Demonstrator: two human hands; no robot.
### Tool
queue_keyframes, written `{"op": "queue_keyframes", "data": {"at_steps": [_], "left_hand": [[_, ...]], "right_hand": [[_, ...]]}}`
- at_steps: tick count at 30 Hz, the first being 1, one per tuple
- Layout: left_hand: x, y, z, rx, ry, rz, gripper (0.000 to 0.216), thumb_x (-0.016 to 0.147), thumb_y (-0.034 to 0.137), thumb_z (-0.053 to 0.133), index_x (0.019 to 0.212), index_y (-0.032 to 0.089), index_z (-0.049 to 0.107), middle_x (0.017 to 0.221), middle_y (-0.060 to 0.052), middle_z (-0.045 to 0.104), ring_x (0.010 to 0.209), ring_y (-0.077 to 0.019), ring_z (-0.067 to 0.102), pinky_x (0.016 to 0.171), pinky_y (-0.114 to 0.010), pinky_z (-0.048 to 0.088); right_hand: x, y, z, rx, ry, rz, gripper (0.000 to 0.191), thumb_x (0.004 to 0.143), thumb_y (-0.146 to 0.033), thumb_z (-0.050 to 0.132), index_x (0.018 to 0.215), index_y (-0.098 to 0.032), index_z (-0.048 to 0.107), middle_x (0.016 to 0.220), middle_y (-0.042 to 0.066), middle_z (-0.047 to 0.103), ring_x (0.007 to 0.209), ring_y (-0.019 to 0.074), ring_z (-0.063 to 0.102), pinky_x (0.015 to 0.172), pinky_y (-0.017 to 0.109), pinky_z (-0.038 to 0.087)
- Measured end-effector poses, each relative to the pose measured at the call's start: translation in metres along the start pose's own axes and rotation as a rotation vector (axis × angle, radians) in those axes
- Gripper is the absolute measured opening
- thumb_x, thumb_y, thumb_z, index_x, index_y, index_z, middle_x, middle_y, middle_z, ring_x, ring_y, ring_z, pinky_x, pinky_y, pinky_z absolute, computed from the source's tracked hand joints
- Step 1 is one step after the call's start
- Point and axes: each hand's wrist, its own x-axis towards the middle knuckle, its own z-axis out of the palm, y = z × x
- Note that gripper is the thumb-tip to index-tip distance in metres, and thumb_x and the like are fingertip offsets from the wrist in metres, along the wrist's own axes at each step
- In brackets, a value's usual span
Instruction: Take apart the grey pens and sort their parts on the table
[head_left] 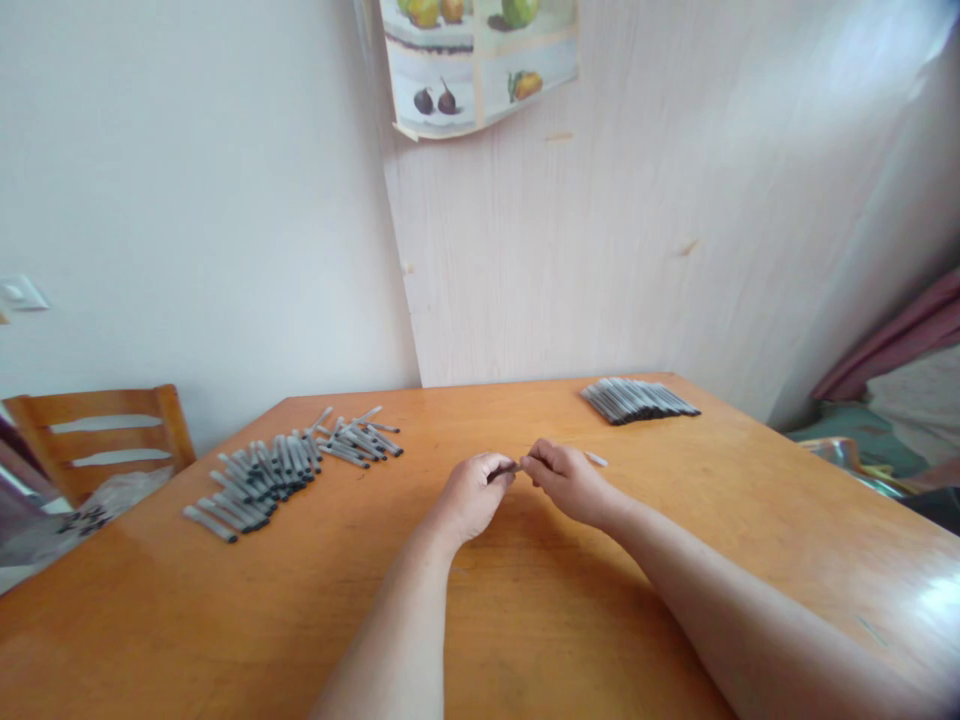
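Above the middle of the table, my left hand (478, 492) is closed around a thin pen (511, 468), whose dark part shows at the fingertips. My right hand (566, 480) pinches the other end of it, so the two hands almost meet. Most of the pen is hidden by the fingers. Just beyond my right hand lies a small pale grey piece (596, 459), partly covered by the hand; I cannot tell if it is a cap or a whole pen.
A loose heap of grey pens with black ends (262, 475) spreads over the left of the wooden table (360, 620). Another batch of pens (637, 400) lies side by side at the back right. A wooden chair (112, 430) stands left; a wall is behind.
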Motion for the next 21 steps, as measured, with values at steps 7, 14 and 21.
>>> {"op": "queue_keyframes", "data": {"at_steps": [7, 14, 21], "left_hand": [[-0.0005, 0.0, -0.0005, -0.003, -0.013, -0.014, 0.027, 0.087, 0.032, 0.05, 0.103, 0.021, 0.069, 0.097, -0.004, 0.071, 0.089, -0.0172, 0.062, 0.082, -0.027, 0.046], [-0.001, 0.0041, -0.0005, 0.031, -0.011, 0.022, 0.025, 0.087, 0.03, 0.05, 0.099, 0.021, 0.069, 0.093, -0.003, 0.071, 0.087, -0.0166, 0.062, 0.079, -0.026, 0.045], [-0.0008, 0.0031, -0.0005, 0.034, -0.004, -0.01, 0.025, 0.086, 0.032, 0.049, 0.098, 0.021, 0.069, 0.091, -0.003, 0.07, 0.084, -0.0169, 0.061, 0.077, -0.026, 0.045]], "right_hand": [[0.0001, -0.003, -0.0033, 0.031, -0.019, 0.044, 0.036, 0.092, -0.046, 0.039, 0.075, -0.019, 0.055, 0.065, 0.0, 0.06, 0.059, 0.0123, 0.053, 0.058, 0.024, 0.036], [0.0014, 0.0, 0.0001, 0.019, -0.046, 0.05, 0.043, 0.092, -0.048, 0.036, 0.064, -0.02, 0.051, 0.054, -0.001, 0.054, 0.053, 0.0124, 0.05, 0.055, 0.025, 0.036], [-0.0001, -0.0011, -0.0042, 0.076, -0.031, 0.029, 0.025, 0.088, -0.041, 0.048, 0.076, -0.02, 0.055, 0.066, -0.001, 0.06, 0.06, 0.012, 0.053, 0.058, 0.023, 0.038]]}}
